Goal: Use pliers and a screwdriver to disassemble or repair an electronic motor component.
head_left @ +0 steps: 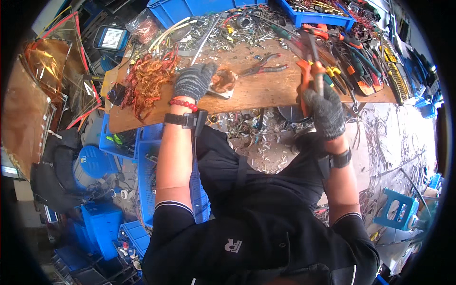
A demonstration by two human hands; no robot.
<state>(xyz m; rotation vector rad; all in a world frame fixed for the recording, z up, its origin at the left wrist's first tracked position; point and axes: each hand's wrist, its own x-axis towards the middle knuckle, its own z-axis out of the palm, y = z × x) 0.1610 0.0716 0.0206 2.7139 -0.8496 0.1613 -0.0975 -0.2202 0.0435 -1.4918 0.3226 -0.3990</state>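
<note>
My left hand, in a grey knit glove, is closed at the left edge of a small square metal part with copper-coloured stuff inside, resting at the bench's front edge. It looks like a motor part; the fingertips are partly hidden. My right hand, gloved too, is wrapped round a long-shafted tool raised over the bench's right side. Its upper end is smeared by motion, so its kind is unclear. An orange handle stands right beside the shaft; I cannot tell whether it is also gripped.
Pliers lie on the wooden bench. A tangled copper-and-red wire heap lies left, metal scraps behind, many hand tools right. Blue crates stand at the back. A blue stool is on the floor.
</note>
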